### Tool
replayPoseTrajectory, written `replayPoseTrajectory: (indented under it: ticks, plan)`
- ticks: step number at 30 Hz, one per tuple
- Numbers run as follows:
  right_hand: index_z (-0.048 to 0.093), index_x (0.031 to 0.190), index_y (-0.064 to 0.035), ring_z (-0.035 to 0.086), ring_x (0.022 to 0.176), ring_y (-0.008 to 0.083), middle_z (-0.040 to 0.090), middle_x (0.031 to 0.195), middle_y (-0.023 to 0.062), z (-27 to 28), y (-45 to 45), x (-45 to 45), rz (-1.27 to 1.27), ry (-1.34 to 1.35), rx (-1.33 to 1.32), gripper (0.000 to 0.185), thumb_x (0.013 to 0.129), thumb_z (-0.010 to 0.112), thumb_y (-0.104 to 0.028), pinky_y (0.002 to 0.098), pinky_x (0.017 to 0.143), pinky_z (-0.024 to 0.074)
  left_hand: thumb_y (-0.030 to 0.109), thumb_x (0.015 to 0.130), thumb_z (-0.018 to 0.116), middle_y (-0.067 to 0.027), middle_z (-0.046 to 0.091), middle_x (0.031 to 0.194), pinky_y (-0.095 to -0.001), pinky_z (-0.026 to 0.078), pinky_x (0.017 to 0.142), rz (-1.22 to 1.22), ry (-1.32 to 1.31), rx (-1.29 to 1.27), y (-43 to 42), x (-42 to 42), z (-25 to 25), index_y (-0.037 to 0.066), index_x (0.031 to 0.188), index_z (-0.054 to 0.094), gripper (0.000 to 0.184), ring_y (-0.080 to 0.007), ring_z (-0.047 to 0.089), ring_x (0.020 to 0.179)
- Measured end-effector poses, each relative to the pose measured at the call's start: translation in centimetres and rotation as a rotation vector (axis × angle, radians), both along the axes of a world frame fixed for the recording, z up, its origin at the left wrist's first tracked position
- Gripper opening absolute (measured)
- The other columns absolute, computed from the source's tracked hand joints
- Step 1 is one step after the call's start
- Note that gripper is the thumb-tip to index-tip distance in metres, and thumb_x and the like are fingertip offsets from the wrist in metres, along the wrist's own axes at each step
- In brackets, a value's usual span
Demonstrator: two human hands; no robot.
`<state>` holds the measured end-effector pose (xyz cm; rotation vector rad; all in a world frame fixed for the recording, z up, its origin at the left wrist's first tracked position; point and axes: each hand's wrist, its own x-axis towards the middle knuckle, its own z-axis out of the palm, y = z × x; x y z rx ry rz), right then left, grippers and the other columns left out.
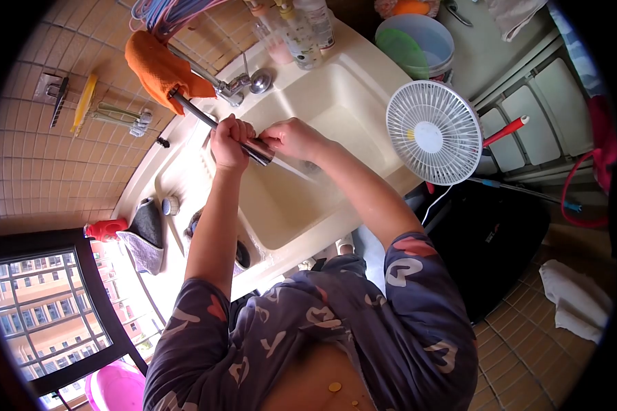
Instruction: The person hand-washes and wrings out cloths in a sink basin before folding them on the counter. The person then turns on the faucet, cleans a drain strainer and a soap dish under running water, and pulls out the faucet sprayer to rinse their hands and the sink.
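My left hand (232, 142) is wrapped round a dark rod (197, 111) held above the sink (281, 218). At the rod's far end is an orange cloth cover (156, 70), close to the tiled wall. Past my left fist the rod continues as a thicker, shiny metallic tube (259, 152). The fingers of my right hand (293, 139) are closed together on this tube's upper side. A pale streak like running water slants from near the tube's end toward the drain; its source is unclear. Behind my hands stands a chrome tap (232, 90).
A white fan (433, 133) is at the sink's right edge, near a bucket (425, 42) with a green bowl. Bottles (300, 38) line the back rim. A grey cloth (144, 236) and a small cup (170, 205) lie left. A black bin-like object (490, 233) stands low right.
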<state>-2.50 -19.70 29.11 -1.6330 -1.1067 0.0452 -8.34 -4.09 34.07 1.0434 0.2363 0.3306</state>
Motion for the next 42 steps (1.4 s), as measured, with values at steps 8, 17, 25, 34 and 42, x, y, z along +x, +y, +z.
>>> replayPoseTrajectory:
  ticks: [8,17,25,34,42]
  plan:
    - [0.072,0.090,-0.0081,0.066,0.076,0.0330,0.068,0.083,0.0134,-0.1,0.4,-0.3,-0.022,-0.024,0.003,0.012,0.081,0.065,-0.013,0.0408,0.071,0.0533,0.020,0.088,0.047,-0.0036,0.030,0.050,-0.0359,0.036,0.062,-0.056,0.017,0.088,0.4,-0.3,0.0,0.013,0.054,0.028,0.039,-0.0196,0.035,0.056]
    - [0.063,0.086,-0.0045,0.064,0.069,0.0255,0.066,0.076,0.0131,-10.7,1.6,-4.5,-0.325,0.684,-0.013,0.009,0.087,0.055,-0.007,0.0361,0.067,0.0532,0.019,0.087,0.045,-0.0029,0.028,0.050,-0.0338,0.033,0.061,-0.054,-0.008,0.020,-0.6,-0.1,0.2,0.014,0.053,0.027,0.039,-0.0184,0.032,0.056]
    - [0.055,0.101,0.0002,0.060,0.074,0.0229,0.060,0.088,0.0111,-15.9,4.0,-7.1,-0.264,1.927,0.690,0.014,0.096,0.045,-0.008,0.0376,0.072,0.0548,0.017,0.085,0.045,-0.0030,0.028,0.050,-0.0341,0.033,0.061,-0.074,-0.008,0.039,-0.1,-0.1,0.0,0.014,0.054,0.027,0.037,-0.0185,0.032,0.056]
    - [0.069,0.102,0.0005,0.066,0.075,0.0162,0.069,0.085,0.0123,-1.7,2.7,-3.6,-0.123,0.850,0.401,0.019,0.090,0.061,-0.012,0.0296,0.070,0.0531,0.019,0.088,0.046,-0.0029,0.028,0.049,-0.0339,0.033,0.062,-0.081,0.015,0.031,0.4,-0.2,-0.1,0.014,0.053,0.027,0.040,-0.0189,0.031,0.056]
    - [0.072,0.103,-0.0066,0.070,0.076,0.0192,0.071,0.090,0.0161,-0.7,0.7,-0.3,0.013,0.425,-0.022,0.022,0.084,0.066,-0.014,0.0309,0.073,0.0540,0.016,0.088,0.047,-0.0041,0.029,0.050,-0.0352,0.034,0.059,-0.078,0.005,-0.080,0.3,-0.1,0.0,0.012,0.053,0.028,0.040,-0.0195,0.032,0.054]
